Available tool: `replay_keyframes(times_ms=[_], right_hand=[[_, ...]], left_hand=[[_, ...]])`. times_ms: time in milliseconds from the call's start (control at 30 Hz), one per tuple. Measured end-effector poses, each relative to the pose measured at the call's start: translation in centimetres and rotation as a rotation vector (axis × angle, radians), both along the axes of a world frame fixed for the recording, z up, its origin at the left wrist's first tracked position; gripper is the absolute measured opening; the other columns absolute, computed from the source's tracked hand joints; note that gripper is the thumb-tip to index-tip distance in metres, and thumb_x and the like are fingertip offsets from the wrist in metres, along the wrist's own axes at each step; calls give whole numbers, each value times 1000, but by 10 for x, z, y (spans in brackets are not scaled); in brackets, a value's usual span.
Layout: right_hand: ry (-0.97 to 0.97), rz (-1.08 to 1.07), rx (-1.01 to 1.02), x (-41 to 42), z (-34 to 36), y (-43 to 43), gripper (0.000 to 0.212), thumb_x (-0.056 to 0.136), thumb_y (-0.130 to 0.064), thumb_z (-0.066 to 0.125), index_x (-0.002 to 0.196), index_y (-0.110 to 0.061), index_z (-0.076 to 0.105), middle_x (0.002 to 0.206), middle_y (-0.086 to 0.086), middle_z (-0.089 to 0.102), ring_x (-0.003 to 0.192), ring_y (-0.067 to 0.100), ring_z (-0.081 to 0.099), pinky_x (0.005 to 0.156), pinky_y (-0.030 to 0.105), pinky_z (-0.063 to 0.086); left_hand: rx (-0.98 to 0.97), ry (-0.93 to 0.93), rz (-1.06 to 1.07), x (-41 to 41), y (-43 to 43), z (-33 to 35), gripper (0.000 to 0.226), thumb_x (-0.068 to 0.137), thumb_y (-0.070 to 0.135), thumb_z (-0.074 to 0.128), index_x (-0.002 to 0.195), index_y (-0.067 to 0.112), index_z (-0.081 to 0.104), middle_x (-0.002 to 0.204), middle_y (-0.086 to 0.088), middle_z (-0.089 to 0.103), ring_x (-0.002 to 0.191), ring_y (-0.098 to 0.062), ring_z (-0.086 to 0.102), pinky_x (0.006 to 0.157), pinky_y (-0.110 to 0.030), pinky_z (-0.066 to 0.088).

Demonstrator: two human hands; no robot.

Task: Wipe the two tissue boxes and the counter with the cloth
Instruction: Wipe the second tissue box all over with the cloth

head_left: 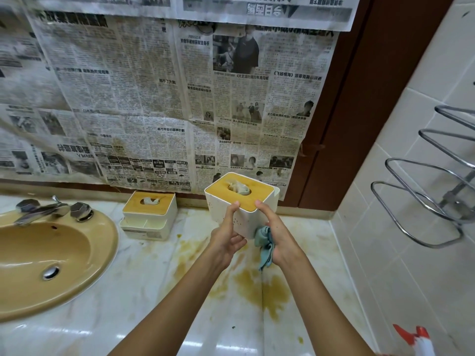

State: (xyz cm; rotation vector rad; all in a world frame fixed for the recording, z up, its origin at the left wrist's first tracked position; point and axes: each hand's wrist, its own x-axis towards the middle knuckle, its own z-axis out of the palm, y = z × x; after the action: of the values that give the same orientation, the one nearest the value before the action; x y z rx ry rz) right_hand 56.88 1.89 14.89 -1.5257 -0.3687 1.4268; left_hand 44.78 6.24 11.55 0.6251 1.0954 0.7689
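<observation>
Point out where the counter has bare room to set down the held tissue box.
Bare, though stained yellow: the counter between the second tissue box and the tiled wall, below the held tissue box; also the front strip between sink rim and spray bottle. Crowded: back left, where the second tissue box sits close to the sink and faucet.

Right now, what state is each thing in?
held tissue box: lifted, gripped by left hand and right hand.
other tissue box: standing on the counter, tissue poking out.
cloth: bunched in the right hand, against the held tissue box.
counter: stained yellow-brown.
</observation>
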Motion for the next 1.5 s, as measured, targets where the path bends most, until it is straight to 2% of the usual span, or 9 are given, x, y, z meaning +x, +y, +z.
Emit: replay_keyframes(times_ms=[133, 267, 500, 700, 900, 1033, 1200, 1400, 1500], right_hand=[[-26, -19, 24, 8, 4, -2, 99, 43, -79, 83, 118, -16, 68, 110, 9, 73, 99, 28, 69, 99, 46, 53], [45, 40, 4, 37, 12, -7, 57, 75, -65, 72, 80, -8, 67, 58, 6, 65, 40, 16, 55, 44, 19, 44], [-158, 162, -77, 63, 18, -5, 76, 60, -68, 79, 110, -10, 76, 87, 5, 75, 65, 17, 58, 63, 31, 41], [-170, 273, -112, 72, 17, -5, 57, 67, -63, 75, 95, -14, 82, 85, 7, 74, 78, 21, 54, 70, 31, 40], [-92, 125, -54, 74, 5, 5, 61, 75, -70, 70, 94, -13, 79, 69, 6, 69, 52, 16, 53, 56, 30, 39], [-27, -222, 139, 66, -6, 10, 42, 90, -23, 69, 128, -8, 61, 98, 13, 70, 72, 19, 65, 62, 30, 51], [-298, -591, 604, 37, -3, 1, 45, 89, -6, 71, 125, -31, 59, 128, 5, 65, 108, 12, 68, 83, 27, 57], [-1062, -372, 845, 3, -11, -4, 41, 100, -12, 61, 141, -12, 58, 142, 0, 59, 132, -3, 50, 107, 22, 45], [-1339, -143, 974, -12, -28, -4, 42, 105, -13, 49, 146, -4, 50, 150, 4, 51, 142, 15, 45, 114, 29, 41]], left_hand=[[-57, 62, -122, -16, 1, 6, 116, 61, 90, 66, 148, 17, 47, 138, -11, 62, 133, -34, 51, 103, -55, 47], [-182, -54, 45, -64, 35, 1, 120, 68, 81, 70, 154, 4, 36, 140, -22, 55, 126, -41, 57, 100, -56, 51], [-77, 96, -387, -88, 70, 21, 105, 60, 74, 83, 126, -6, 64, 122, -22, 72, 112, -34, 72, 97, -45, 56], [-86, 81, -458, -80, 56, 1, 86, 42, 52, 102, 104, -1, 76, 112, -21, 73, 102, -34, 73, 93, -46, 59], [-225, -59, -342, -61, 43, 4, 95, 47, 49, 98, 113, -13, 69, 100, -20, 66, 87, -37, 71, 80, -44, 63], [-341, -156, -255, -50, 39, 13, 108, 52, 51, 92, 127, -16, 54, 98, -21, 66, 78, -37, 72, 69, -44, 64], [-399, -193, -236, -45, 34, 17, 109, 51, 58, 93, 122, -16, 57, 99, -20, 66, 81, -36, 71, 76, -45, 62], [-399, -232, -265, -34, 21, 28, 105, 55, 63, 90, 119, -15, 59, 104, -20, 64, 82, -36, 70, 78, -44, 64], [-377, -263, -233, -29, 18, 36, 105, 55, 61, 91, 119, -16, 58, 106, -20, 63, 89, -37, 70, 83, -45, 63]])
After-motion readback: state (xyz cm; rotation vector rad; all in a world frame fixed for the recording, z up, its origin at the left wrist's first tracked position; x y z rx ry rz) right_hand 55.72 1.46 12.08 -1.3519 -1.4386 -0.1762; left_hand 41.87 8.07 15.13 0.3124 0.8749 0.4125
